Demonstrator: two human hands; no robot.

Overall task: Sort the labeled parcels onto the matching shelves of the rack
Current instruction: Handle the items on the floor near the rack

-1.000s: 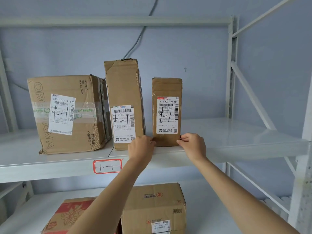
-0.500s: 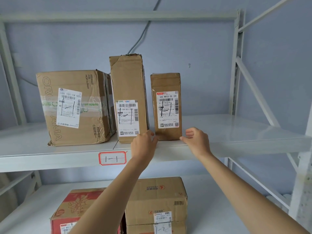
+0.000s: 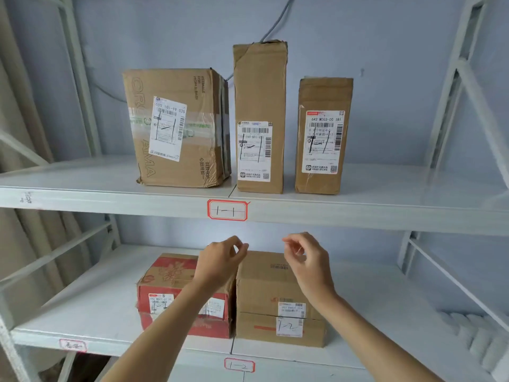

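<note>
Three brown parcels stand upright on the upper shelf [image 3: 385, 213], which carries the tag 1-1 [image 3: 227, 210]: a wide box [image 3: 176, 128], a tall narrow box [image 3: 260, 117] and a small narrow box [image 3: 323, 136], each marked 1-1 by hand. On the lower shelf [image 3: 91, 310], tagged 1-2 [image 3: 239, 365], sit a red box [image 3: 168, 279] and a brown box [image 3: 275, 299] marked 1-2. My left hand [image 3: 220, 260] and my right hand [image 3: 305, 257] hang below the upper shelf edge, fingers loosely curled, holding nothing.
White rack uprights and diagonal braces [image 3: 468, 86] frame both sides. A grey cable [image 3: 278, 20] runs down the blue wall behind the parcels. Beige curtain [image 3: 24, 244] hangs at the left. A white ribbed object [image 3: 479, 337] lies on the lower shelf's far right.
Both hands have let go of the small narrow box and dropped below the upper shelf edge. The view has pulled back and down, so the lower shelf shows.
</note>
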